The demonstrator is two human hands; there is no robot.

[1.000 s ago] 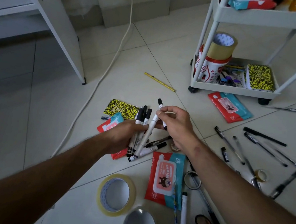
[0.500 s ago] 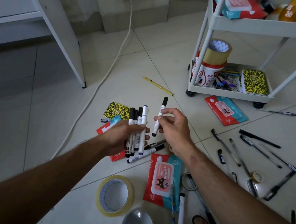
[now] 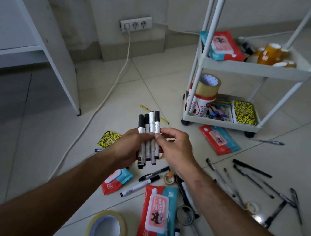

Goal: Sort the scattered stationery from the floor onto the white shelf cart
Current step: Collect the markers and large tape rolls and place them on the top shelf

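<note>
My left hand [image 3: 127,147] grips a bundle of several white markers [image 3: 148,134] with dark caps, held upright above the floor. My right hand [image 3: 174,150] pinches the rightmost marker of that bundle at its middle. The white shelf cart [image 3: 256,68] stands at the upper right, holding wipes packs and tape rolls on its middle tray and a tape roll, a cup and a yellow notebook on the bottom tray. More markers [image 3: 137,186], black pens [image 3: 251,168], wipes packs [image 3: 157,215] and tape rolls [image 3: 106,230] lie scattered on the tiled floor below my arms.
A white cable [image 3: 100,106] runs from a wall socket [image 3: 135,24] across the floor at the left. A white furniture panel [image 3: 47,44] stands at the left. A yellow notebook [image 3: 108,138] and a yellow pencil [image 3: 146,108] lie behind my hands.
My right hand has brought its single marker into the bundle in my left hand. Both hands have risen, and the view has tilted up toward the cart.
</note>
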